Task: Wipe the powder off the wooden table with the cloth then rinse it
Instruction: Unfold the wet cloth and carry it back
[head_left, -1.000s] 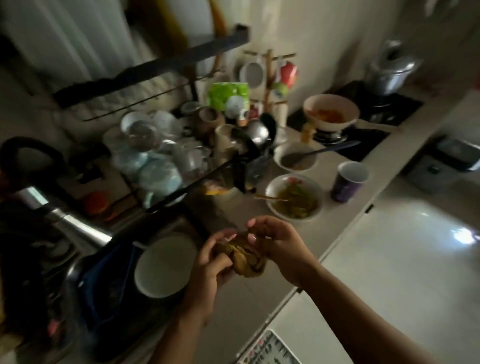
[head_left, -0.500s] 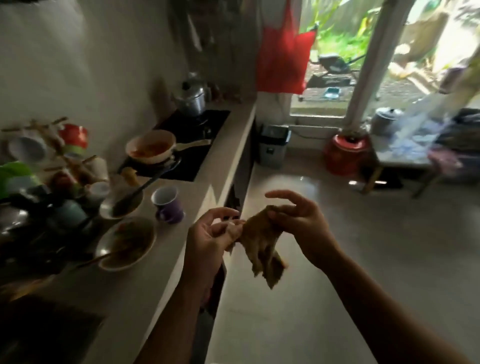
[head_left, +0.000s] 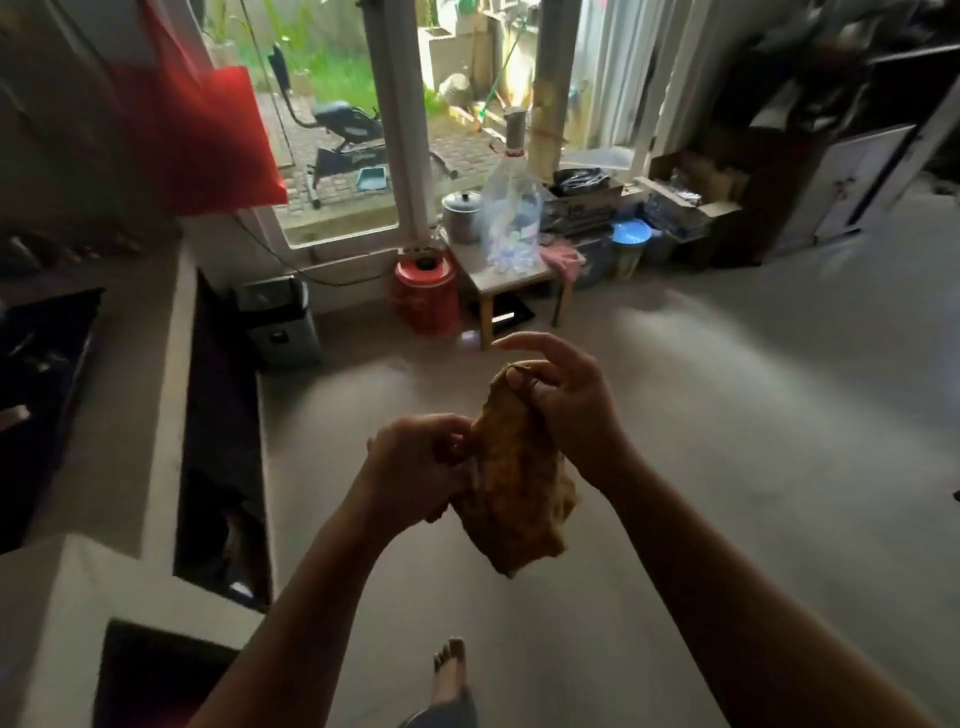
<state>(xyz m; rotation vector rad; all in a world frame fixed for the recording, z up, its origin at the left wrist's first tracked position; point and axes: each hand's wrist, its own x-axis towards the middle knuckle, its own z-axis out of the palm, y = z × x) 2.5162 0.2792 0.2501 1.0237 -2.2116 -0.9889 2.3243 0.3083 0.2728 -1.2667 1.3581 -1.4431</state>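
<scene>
A crumpled brown cloth (head_left: 511, 491) hangs in front of me over the floor, held by both hands. My left hand (head_left: 415, 462) pinches its left edge with curled fingers. My right hand (head_left: 561, 395) grips its top corner between thumb and fingers, with the index finger stretched out. A small wooden table (head_left: 511, 278) stands further off near the window, carrying a clear plastic bag (head_left: 511, 218), a metal pot (head_left: 461, 215) and a pink rag (head_left: 563, 257). No powder shows on it from here.
The kitchen counter (head_left: 119, 395) runs along the left with dark open shelves below. A grey bin (head_left: 283, 322) and a red gas canister (head_left: 426, 296) stand by the window wall. Boxes and a blue-lidded bucket (head_left: 631, 247) crowd the far right. My bare foot (head_left: 449, 675) is on the grey floor.
The view has swung right, away from the sink and counter toward the room and window. Both hands have carried the cloth along and opened it out from a bunched ball.
</scene>
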